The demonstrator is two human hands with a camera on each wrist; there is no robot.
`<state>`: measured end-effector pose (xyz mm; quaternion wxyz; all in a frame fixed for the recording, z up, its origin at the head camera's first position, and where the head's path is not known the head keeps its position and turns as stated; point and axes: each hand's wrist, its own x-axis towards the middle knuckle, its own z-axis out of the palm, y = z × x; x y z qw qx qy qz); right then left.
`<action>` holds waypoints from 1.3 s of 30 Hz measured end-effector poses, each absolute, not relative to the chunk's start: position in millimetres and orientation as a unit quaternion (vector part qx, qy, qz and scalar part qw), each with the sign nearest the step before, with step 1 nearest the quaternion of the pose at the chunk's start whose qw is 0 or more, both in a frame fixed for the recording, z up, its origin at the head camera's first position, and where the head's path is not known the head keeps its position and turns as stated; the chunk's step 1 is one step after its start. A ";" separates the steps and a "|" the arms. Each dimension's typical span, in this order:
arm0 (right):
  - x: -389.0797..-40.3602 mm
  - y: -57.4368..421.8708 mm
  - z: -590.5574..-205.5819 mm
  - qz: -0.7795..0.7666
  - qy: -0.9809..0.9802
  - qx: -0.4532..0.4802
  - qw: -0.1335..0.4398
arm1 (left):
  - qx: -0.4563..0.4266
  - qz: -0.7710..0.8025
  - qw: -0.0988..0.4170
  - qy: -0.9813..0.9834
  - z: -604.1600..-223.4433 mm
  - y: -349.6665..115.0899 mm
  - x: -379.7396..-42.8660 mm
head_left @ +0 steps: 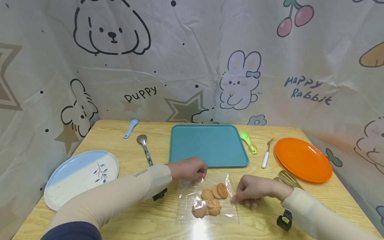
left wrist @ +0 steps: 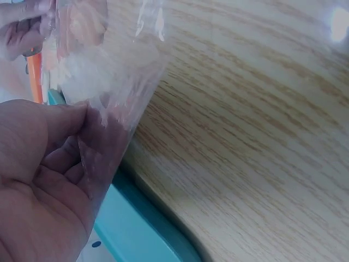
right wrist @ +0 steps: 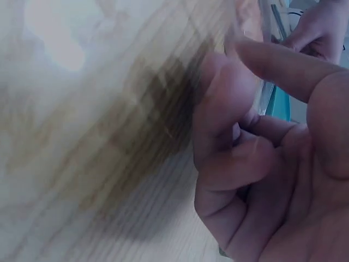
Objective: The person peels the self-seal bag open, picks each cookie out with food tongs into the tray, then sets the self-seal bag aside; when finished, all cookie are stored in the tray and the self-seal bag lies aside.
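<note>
A clear plastic bag (head_left: 185, 208) with several golden cookies (head_left: 214, 207) inside lies on the wooden table, in front of the teal tray. My left hand (head_left: 189, 168) pinches its far edge between thumb and fingers; in the left wrist view the film of the bag (left wrist: 117, 117) runs out of that grip. At the right edge of the bag, my right hand (head_left: 253, 189) pinches the film with thumb and index finger. Its other fingers (right wrist: 234, 169) are curled in toward the palm in the right wrist view.
The teal tray (head_left: 207, 145) stands behind the bag. To the left are an oval plate (head_left: 75, 170), a metal spoon (head_left: 144, 141) and a blue spoon (head_left: 131, 128). On the right lie a green spoon (head_left: 246, 137), a white-handled fork (head_left: 265, 158), an orange plate (head_left: 304, 160) and a gold-coloured slotted utensil (head_left: 289, 178).
</note>
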<state>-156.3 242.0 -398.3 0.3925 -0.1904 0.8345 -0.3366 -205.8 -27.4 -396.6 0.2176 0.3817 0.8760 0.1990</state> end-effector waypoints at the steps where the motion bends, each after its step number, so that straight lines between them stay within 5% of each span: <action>1: -154.9 242.2 -397.4 -0.343 0.827 -0.194 0.401 | 0.381 0.197 0.218 0.876 -396.5 -27.6 -205.8; 15: -154.6 252.9 -395.4 -0.320 0.839 -0.201 0.392 | 0.383 0.189 0.218 0.877 -396.0 -25.9 -206.0; 24: -168.7 252.3 -389.7 -0.363 0.867 -0.189 0.286 | 0.384 0.204 0.222 0.872 -397.2 -28.4 -206.7; 39: -160.0 233.4 -406.5 -0.417 0.842 -0.157 0.306 | 0.387 0.250 0.230 0.857 -399.8 -32.1 -208.2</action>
